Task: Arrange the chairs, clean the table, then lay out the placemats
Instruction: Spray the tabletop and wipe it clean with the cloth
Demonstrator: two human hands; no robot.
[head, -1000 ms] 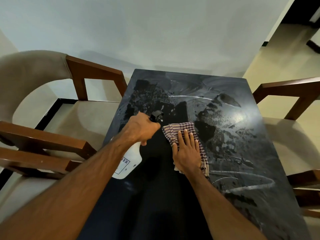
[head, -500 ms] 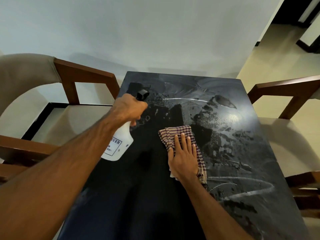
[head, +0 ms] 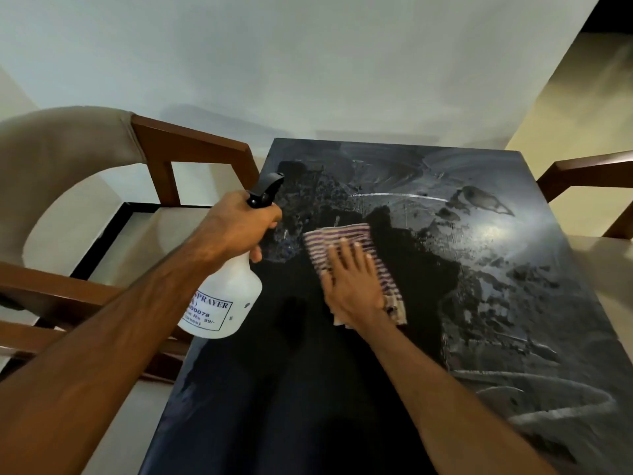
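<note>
Lifting clear of the desk (head: 513, 303), the left hand (head: 239, 222) grips the spray bottle (head: 226, 296), raised since a second ago, perhaps to spray again. Right hand (head: 352, 282) presses flat on the striped cloth (head: 342, 234); cleaning continues.

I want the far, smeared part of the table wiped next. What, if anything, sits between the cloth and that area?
Nothing visible does. The right hand presses flat on the striped cloth on the black table, and only wet streaks lie ahead of it. The spray bottle, gripped by the left hand, is held off to the left.
</note>
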